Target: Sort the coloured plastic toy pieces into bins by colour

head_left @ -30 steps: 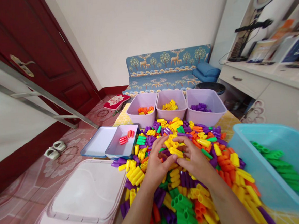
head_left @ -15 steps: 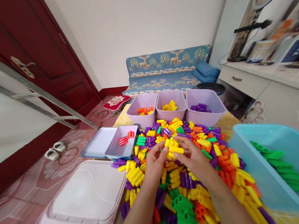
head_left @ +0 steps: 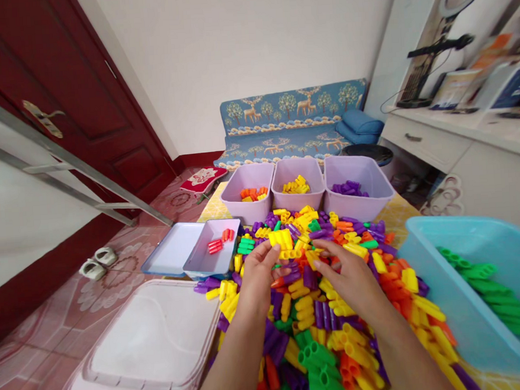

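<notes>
My left hand (head_left: 260, 272) is closed round a small row of yellow plastic tubes (head_left: 281, 239), held above the pile with the thumb on the near side. A little to the right, my right hand (head_left: 343, 267) has its thumb and forefinger at a single yellow tube (head_left: 311, 259), which seems pinched at the tips. The other right fingers are partly hidden. Under both hands spreads a heap of short tubes, some joined in rows, among them a green cluster (head_left: 318, 363), purple tubes (head_left: 324, 314) and orange tubes (head_left: 395, 295).
Behind the heap stand three lilac bins with orange tubes (head_left: 253, 193), yellow tubes (head_left: 295, 185) and purple tubes (head_left: 349, 189). A blue tub (head_left: 471, 228) with green tubes is at right. Left are a shallow box (head_left: 197, 262) with red tubes and stacked lids (head_left: 149, 333).
My hands have moved apart. The yellow row has shifted left and up in my left hand, while my right hand has let go of it and moved to a separate yellow tube.
</notes>
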A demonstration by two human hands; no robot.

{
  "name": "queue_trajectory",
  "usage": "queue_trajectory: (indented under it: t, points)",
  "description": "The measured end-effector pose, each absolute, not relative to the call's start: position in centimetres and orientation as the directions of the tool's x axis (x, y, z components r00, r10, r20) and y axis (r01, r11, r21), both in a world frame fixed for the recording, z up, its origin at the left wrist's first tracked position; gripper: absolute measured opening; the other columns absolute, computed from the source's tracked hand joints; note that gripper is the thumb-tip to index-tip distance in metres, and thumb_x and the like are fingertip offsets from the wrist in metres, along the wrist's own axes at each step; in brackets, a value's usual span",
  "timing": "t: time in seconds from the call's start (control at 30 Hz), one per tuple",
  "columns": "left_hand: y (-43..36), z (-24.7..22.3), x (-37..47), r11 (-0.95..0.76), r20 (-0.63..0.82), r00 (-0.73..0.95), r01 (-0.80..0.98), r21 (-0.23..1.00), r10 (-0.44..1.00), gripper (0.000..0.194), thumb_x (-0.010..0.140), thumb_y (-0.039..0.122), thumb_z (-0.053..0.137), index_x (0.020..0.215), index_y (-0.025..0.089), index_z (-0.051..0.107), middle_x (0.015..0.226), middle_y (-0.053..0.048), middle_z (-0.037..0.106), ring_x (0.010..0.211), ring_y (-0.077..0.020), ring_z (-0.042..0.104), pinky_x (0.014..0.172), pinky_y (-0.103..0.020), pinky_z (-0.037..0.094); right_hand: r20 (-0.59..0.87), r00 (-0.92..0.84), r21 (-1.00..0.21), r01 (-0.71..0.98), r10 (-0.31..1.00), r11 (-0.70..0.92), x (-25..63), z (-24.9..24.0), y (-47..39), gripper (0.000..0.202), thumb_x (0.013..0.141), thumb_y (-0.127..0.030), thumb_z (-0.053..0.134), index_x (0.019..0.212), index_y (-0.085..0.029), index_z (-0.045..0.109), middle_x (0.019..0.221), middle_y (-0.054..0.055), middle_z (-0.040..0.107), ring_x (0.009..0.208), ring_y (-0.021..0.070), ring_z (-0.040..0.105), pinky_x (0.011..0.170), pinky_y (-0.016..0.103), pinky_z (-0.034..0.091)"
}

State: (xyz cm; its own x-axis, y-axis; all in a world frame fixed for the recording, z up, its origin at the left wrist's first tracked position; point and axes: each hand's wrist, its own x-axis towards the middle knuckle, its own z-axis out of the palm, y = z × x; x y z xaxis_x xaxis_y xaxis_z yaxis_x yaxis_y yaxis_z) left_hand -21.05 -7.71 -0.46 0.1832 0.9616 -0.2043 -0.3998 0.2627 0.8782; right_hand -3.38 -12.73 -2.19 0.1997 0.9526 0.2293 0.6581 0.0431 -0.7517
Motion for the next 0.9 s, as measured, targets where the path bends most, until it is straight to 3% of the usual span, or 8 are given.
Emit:
queue_trajectory:
  t: [0.17,0.27,0.4,0.47,0.53,0.63,0.77,0.9]
  points:
    - [-3.3,3.4,-18.6,0.225,-0.116,0.297,-0.367,0.903,0.948,0.023,0.069,0.028,0.075,0.083,0.014,0.064,0.072,0.001,0.063,0.054,-0.0065,0.06,0.052,-0.018,0.054,0.243,0.244,-0.815,0.577,0.939,0.061,-3.5,-1.8,-12.9,0.038,0.082,-0.03,0.056,0.118,-0.022,0.06,0.116,0.008,0.066,0.091,0.0217,0.066,0.076,0.036,0.054]
    - [1.5,6.4,-16.5,0.11,-0.024,0.262,-0.316,0.942,0.965,0.018,0.079,0.02,0.067,0.095,0.011,0.063,0.084,-0.004,0.067,0.062,-0.0083,0.065,0.067,-0.023,0.056,0.228,0.261,-0.846,0.53,0.938,0.058,-3.4,-1.9,-12.9,0.036,0.082,-0.031,0.056,0.116,-0.021,0.06,0.111,0.008,0.067,0.085,0.0199,0.066,0.073,0.035,0.055]
    - [5.4,7.5,-15.0,-0.106,0.147,0.191,-0.213,0.971,0.97,0.051,0.083,0.014,0.059,0.132,0.015,0.047,0.131,-0.013,0.052,0.085,-0.0146,0.068,0.083,-0.035,0.054,0.272,0.273,-0.841,0.534,0.923,0.09,-3.1,-2.2,-12.7,0.035,0.083,-0.031,0.055,0.116,-0.021,0.06,0.109,0.008,0.067,0.09,0.0206,0.065,0.077,0.036,0.054]
    - [5.0,6.0,-15.2,-0.254,0.261,0.175,-0.064,0.965,0.949,0.057,0.081,0.014,0.062,0.135,0.018,0.046,0.138,-0.013,0.048,0.093,-0.0196,0.067,0.089,-0.04,0.051,0.321,0.283,-0.797,0.596,0.904,0.096,-2.9,-2.4,-12.6,0.034,0.083,-0.032,0.055,0.115,-0.021,0.06,0.111,0.008,0.066,0.096,0.0219,0.063,0.084,0.038,0.052]
    - [3.4,3.7,-15.8,-0.405,0.363,0.265,0.124,0.906,0.893,0.05,0.079,0.016,0.064,0.128,0.016,0.054,0.13,-0.013,0.055,0.101,-0.0247,0.065,0.095,-0.043,0.047,0.369,0.292,-0.738,0.669,0.882,0.087,-2.6,-2.5,-12.5,0.034,0.083,-0.032,0.055,0.114,-0.02,0.061,0.114,0.009,0.065,0.104,0.0239,0.06,0.092,0.042,0.048]
    - [0.2,0.2,-16.3,-0.595,0.409,0.468,0.375,0.711,0.783,0.047,0.079,0.02,0.062,0.124,0.013,0.058,0.126,-0.016,0.059,0.118,-0.029,0.054,0.105,-0.044,0.039,0.429,0.294,-0.658,0.749,0.854,0.073,-2.2,-2.8,-12.3,0.035,0.082,-0.032,0.055,0.114,-0.019,0.062,0.117,0.011,0.063,0.112,0.0261,0.056,0.1,0.046,0.041]
    - [-1.1,-1.7,-15.3,-0.68,0.317,0.608,0.585,0.441,0.728,0.069,0.072,0.026,0.065,0.138,0.017,0.044,0.141,-0.017,0.044,0.133,-0.0349,0.036,0.11,-0.052,0.028,0.444,0.297,-0.64,0.766,0.845,0.067,-1.9,-3.0,-12.2,0.038,0.081,-0.033,0.055,0.115,-0.018,0.061,0.118,0.012,0.062,0.114,0.0266,0.054,0.102,0.046,0.039]
    - [0.1,-1.5,-14.0,-0.692,0.155,0.688,0.638,0.338,0.709,0.071,0.069,0.028,0.064,0.138,0.025,0.044,0.145,-0.012,0.04,0.131,-0.0347,0.038,0.108,-0.053,0.03,0.421,0.313,-0.671,0.739,0.851,0.06,-1.9,-2.8,-12.4,0.036,0.081,-0.033,0.054,0.114,-0.019,0.062,0.118,0.011,0.063,0.113,0.0263,0.056,0.1,0.046,0.04]
